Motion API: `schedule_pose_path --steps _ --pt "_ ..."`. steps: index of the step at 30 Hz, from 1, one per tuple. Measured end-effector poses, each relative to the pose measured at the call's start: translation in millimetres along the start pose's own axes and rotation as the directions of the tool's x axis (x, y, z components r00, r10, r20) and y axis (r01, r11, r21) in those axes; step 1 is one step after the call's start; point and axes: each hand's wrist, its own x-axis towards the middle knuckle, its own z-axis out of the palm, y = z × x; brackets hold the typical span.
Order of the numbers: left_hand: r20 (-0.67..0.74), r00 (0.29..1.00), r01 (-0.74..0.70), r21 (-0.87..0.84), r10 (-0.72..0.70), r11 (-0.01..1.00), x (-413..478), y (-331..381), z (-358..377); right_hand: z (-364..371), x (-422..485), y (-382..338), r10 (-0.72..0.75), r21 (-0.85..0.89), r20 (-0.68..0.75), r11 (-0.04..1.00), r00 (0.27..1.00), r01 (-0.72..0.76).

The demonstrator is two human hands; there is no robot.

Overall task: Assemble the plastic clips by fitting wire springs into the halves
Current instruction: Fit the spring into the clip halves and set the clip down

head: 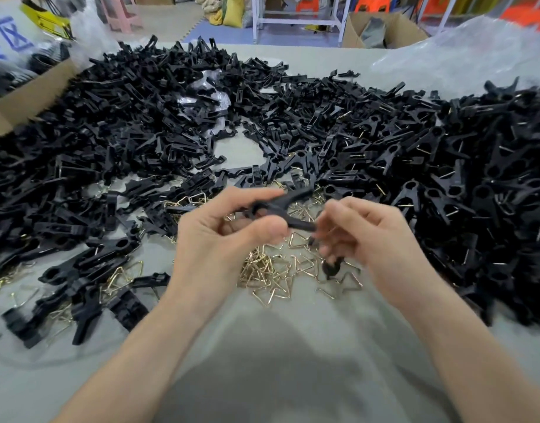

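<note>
My left hand pinches a black plastic clip above the table, its two halves spread in a V toward the right. My right hand has its curled fingers at the clip's lower arm, with another small black piece hanging under its fingers. A loose heap of gold wire springs lies on the grey table just below both hands. Motion blur hides whether a spring sits in the held clip.
A large pile of black clip halves covers the table's left and middle. Clips with springs pile up on the right. A cardboard box stands at far left, clear plastic sheeting at back right. Bare grey tabletop lies near me.
</note>
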Motion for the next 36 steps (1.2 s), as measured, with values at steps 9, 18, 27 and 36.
schedule_pose_path --steps 9,18,27,36 --pt "-0.104 0.991 0.069 -0.163 -0.087 0.984 10.4 -3.4 -9.6 15.9 4.4 30.9 -0.289 -0.894 0.016 0.425 0.957 0.143" --pt "-0.063 0.995 0.082 0.056 -0.079 0.995 4.1 -7.5 -2.4 25.2 5.9 31.5 -0.301 -0.893 0.045 0.415 0.953 0.173" --pt "0.019 1.000 -0.002 0.266 -0.003 0.964 1.4 -29.8 -5.5 26.3 2.7 33.4 -0.406 -0.927 0.186 0.230 0.895 0.297" --pt "-0.111 0.993 0.048 0.156 -0.030 0.987 8.9 -36.0 -10.2 29.7 2.9 32.2 -0.550 -0.889 0.102 0.324 0.829 0.324"
